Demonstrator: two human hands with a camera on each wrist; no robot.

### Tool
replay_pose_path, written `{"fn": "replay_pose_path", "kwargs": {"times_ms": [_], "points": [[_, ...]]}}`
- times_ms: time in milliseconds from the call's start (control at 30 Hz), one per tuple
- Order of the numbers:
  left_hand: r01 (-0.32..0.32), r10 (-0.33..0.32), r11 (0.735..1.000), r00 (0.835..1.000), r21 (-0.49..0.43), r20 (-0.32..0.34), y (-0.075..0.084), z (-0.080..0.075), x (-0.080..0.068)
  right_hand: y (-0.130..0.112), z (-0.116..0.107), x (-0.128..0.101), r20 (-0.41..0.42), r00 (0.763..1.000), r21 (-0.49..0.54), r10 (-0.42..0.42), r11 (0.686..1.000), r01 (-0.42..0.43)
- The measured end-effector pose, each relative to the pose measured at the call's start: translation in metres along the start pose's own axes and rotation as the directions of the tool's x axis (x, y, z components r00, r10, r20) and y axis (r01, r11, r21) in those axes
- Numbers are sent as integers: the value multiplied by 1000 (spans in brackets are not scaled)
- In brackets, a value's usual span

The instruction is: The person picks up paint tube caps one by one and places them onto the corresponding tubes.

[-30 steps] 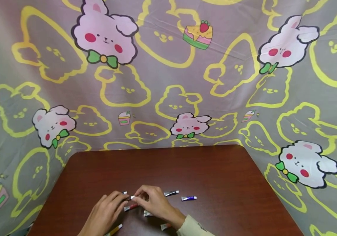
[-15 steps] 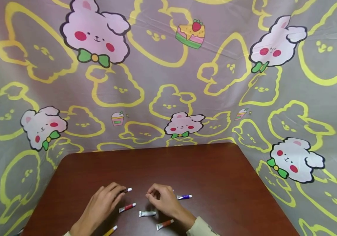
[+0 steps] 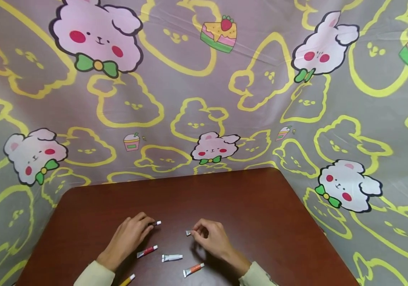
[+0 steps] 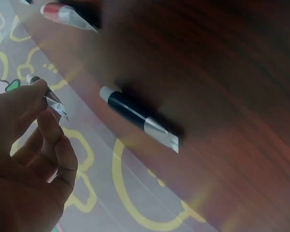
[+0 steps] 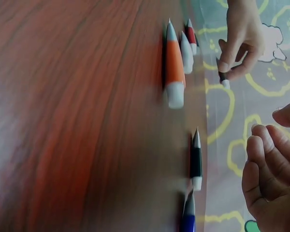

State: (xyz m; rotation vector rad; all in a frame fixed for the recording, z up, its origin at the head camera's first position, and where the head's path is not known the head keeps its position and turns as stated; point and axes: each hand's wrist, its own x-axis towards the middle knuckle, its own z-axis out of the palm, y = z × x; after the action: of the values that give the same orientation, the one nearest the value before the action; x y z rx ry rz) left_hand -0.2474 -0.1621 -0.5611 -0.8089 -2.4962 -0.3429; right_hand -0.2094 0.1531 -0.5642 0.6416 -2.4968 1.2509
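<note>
My left hand (image 3: 130, 236) pinches a small dark paint tube (image 4: 50, 94) with a white cap between thumb and fingertips, above the table. Below it in the left wrist view lies a dark blue-black paint tube (image 4: 128, 111) with a silver tail. My right hand (image 3: 212, 237) hovers above the table, its thumb apart from its slightly bent fingers and nothing between them. Near it lie a black paint tube (image 5: 196, 162) and a blue paint tube (image 5: 189, 220); in the head view only a silver tube end (image 3: 188, 233) shows beside its fingertips.
Red (image 3: 147, 251), white (image 3: 172, 257), orange (image 3: 193, 270) and yellow (image 3: 128, 280) paint tubes lie spread on the brown table (image 3: 175, 198), nearer the person than the hands. A patterned cloth (image 3: 175, 87) with rabbit prints hangs around the table.
My right hand has left the tube in my left hand and moved right, over the black and blue tubes. My left hand still pinches its tube. The head view has turned right.
</note>
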Motion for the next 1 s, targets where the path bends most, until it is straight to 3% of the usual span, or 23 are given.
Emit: {"fn": "replay_pose_path", "kwargs": {"times_ms": [467, 700, 1000], "points": [[18, -18, 1000, 998, -2, 67, -18, 24, 0, 8, -15, -11, -40, 999, -20, 31, 999, -31], [15, -15, 1000, 999, 10, 50, -23, 27, -8, 15, -21, -11, -48, 997, -50, 52, 997, -55], [24, -25, 1000, 997, 14, 69, -27, 29, -8, 24, -32, -16, -104, 993, -97, 52, 993, -63]]}}
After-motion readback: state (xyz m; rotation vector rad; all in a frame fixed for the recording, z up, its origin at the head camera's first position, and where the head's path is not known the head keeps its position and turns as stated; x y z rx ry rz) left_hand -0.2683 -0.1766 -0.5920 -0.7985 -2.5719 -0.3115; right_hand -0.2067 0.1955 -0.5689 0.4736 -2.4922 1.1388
